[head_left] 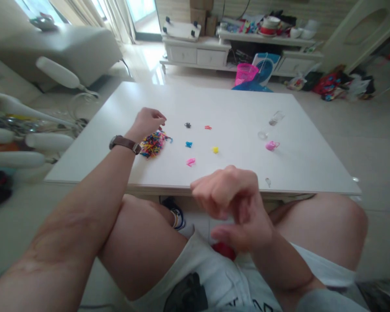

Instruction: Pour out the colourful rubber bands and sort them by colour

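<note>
My left hand (148, 120), with a brown-strapped watch (125, 144) at the wrist, hovers over a heap of small multicoloured plastic pieces (153, 145). Its fingers are pinched together, and what they hold, if anything, is too small to make out. My right hand (234, 203) is raised near me at the table's front edge, slightly blurred. Its fingers curl loosely, with the thumb apart and nothing visible between. Between the hands lie small groups of pieces: black (187, 125), red (208, 127), blue (189, 144), yellow (215, 150) and pink (190, 162).
On the right of the white table (234, 104) are a clear container (276, 118), a clear round piece (262, 135), a bright pink item (272, 145) and a small clear item (268, 182). Beyond the table stand a pink basket (246, 73) and a white cabinet (195, 54).
</note>
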Demonstrator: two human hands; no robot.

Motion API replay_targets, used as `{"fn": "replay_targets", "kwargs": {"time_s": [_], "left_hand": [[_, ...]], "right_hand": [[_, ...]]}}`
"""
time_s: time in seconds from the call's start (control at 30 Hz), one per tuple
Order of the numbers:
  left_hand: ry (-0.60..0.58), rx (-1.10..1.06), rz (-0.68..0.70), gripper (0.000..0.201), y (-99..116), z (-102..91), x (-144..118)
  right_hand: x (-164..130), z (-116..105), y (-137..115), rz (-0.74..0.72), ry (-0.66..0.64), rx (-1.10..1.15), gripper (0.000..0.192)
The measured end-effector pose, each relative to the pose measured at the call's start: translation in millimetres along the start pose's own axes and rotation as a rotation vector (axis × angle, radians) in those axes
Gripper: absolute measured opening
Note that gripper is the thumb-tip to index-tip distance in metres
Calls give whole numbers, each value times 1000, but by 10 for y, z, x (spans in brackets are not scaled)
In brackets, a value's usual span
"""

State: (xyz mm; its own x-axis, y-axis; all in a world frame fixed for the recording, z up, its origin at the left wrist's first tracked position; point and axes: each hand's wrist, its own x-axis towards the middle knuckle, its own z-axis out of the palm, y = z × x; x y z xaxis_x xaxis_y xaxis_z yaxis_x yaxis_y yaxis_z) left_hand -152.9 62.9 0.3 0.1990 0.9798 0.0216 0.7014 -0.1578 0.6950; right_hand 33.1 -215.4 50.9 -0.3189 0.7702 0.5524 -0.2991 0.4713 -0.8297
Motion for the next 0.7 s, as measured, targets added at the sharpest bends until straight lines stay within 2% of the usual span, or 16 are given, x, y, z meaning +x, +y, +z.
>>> {"fn": "replay_targets", "kwargs": {"time_s": [0.03,0.07,0.23,0.3,0.37,0.47,0.6,0.7], "left_hand": [[-6,-2,-4,20,-23,-2,15],[-18,1,-5,19,-47,-1,31],[-106,137,37,16,-139,3,71],[-138,208,50,15,-165,0,62],[-182,257,48,15,-197,-1,44],[-268,326,22,15,-273,6,27],[-360,379,22,12,-427,20,56],[-399,376,24,15,-556,26,88]], "right_hand": [[68,-66,112,-41,55,43,36],[111,-142,238,-24,122,30,41],[85,-589,983,226,471,-248,68],[36,-735,1263,308,538,-332,69],[-22,-833,1490,360,541,-405,67],[-124,-895,1705,356,534,-464,62],[-222,-906,1788,341,520,-501,58],[-240,-902,1789,361,545,-499,64]]}}
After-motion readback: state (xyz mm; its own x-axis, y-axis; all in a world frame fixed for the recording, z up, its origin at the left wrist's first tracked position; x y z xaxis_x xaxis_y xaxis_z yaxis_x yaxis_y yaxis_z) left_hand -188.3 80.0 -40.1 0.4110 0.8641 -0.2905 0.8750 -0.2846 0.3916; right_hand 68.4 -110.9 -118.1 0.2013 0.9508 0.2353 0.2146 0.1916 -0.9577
